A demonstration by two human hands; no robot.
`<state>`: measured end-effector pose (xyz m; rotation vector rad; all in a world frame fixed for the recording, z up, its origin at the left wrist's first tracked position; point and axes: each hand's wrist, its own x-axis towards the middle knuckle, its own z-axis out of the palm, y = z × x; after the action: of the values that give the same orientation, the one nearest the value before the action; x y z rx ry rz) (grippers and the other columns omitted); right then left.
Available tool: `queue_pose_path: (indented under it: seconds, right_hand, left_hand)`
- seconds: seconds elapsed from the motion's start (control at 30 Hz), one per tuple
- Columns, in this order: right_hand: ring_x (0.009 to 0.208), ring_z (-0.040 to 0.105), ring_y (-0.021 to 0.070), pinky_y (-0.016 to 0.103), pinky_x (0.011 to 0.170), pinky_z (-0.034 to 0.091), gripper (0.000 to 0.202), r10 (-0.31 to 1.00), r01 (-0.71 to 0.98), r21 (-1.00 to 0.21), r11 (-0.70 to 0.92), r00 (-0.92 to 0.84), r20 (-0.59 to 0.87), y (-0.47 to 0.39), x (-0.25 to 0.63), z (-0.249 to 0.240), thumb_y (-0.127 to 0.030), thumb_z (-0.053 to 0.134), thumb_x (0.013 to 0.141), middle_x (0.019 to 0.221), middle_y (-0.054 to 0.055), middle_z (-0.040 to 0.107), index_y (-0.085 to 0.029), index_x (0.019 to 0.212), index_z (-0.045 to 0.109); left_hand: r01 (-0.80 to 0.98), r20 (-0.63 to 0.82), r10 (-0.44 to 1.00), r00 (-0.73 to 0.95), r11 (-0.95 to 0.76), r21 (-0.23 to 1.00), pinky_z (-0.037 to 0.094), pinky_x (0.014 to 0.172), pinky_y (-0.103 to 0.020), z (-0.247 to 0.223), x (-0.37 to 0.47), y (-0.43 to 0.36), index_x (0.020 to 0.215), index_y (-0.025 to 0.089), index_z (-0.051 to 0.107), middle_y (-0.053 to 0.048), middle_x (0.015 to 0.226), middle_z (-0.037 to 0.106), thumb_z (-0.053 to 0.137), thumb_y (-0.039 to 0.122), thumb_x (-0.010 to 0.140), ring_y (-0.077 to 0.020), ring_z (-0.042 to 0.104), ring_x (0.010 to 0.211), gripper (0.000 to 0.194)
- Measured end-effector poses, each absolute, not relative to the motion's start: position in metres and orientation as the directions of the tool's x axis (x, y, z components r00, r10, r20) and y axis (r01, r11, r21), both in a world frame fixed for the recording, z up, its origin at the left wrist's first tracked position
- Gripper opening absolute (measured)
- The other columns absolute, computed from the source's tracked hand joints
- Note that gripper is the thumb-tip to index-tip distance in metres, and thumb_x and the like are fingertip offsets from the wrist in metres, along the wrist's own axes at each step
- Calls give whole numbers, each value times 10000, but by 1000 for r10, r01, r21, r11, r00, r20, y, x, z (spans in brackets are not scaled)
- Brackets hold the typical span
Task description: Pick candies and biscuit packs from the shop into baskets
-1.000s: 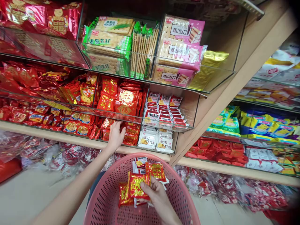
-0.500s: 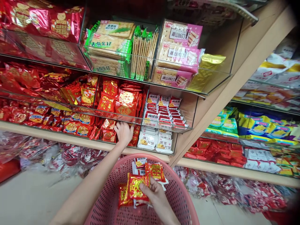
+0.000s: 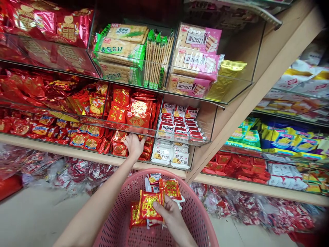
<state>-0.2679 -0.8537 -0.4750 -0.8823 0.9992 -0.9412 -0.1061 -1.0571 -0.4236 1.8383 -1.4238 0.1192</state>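
My left hand reaches to the clear front panel of the lower shelf, at the bin of red packets. Its fingers bend over the panel's edge area, and their tips are partly hidden, so what they hold cannot be made out. My right hand is over the pink basket, with thumb and fingers closed on a red and gold packet. Another red packet and white packets lie beside and behind that hand, within the basket's rim.
White packets fill the bin right of my left hand. Green cracker packs and pink ones stand on the shelf above. A slanting wooden post divides the shelves. Plastic-wrapped goods lie below.
My left hand has shifted very slightly left and down at the red packet bin. My right hand and the packet it holds look unchanged.
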Motion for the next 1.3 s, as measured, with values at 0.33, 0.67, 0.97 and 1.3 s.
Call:
queue_pose_path:
  seconds: [0.33, 0.67, 0.97, 1.3]
  right_hand:
    - [654, 650, 161, 240, 513, 491, 451, -923, 217, -908, 358, 233, -308, -854, -270, -473, -512, 688, 668, 880, 33, 684, -185, 962, 588]
    - [667, 656, 168, 236, 516, 480, 437, -923, 225, -908, 353, 241, -299, -853, -270, -472, -496, 685, 680, 874, 31, 685, -184, 971, 588]
    - [675, 653, 168, 238, 510, 488, 465, -923, 224, -906, 359, 226, -310, -853, -267, -473, -477, 706, 660, 877, 30, 676, -187, 1005, 590]
    - [823, 624, 158, 261, 664, 520, 275, -940, 338, -877, 341, 144, -310, -854, -271, -459, -391, 675, 732, 911, 6, 645, -211, 924, 595]
  left_hand:
    - [-732, 379, -804, 459, -100, 673, 358, 818, -477, -416, -100, -1060, 950, 125, 539, -156, 841, 626, 529, 453, 736, -357, 536, 952, 392]
    - [-522, 266, -793, 548, -76, 849, 352, 822, -403, -407, -93, -1053, 906, 167, 587, -28, 685, 626, 572, 399, 695, -247, 594, 736, 313]
    - [-143, 134, -821, 556, 65, 988, 423, 775, -302, -409, -80, -1034, 960, 122, 603, -49, 777, 666, 691, 375, 626, -184, 604, 797, 428]
    - [307, -140, -945, 294, -45, 951, 401, 517, -186, -415, -80, -950, 744, 128, 641, -16, 683, 638, 765, 384, 574, -88, 539, 577, 331]
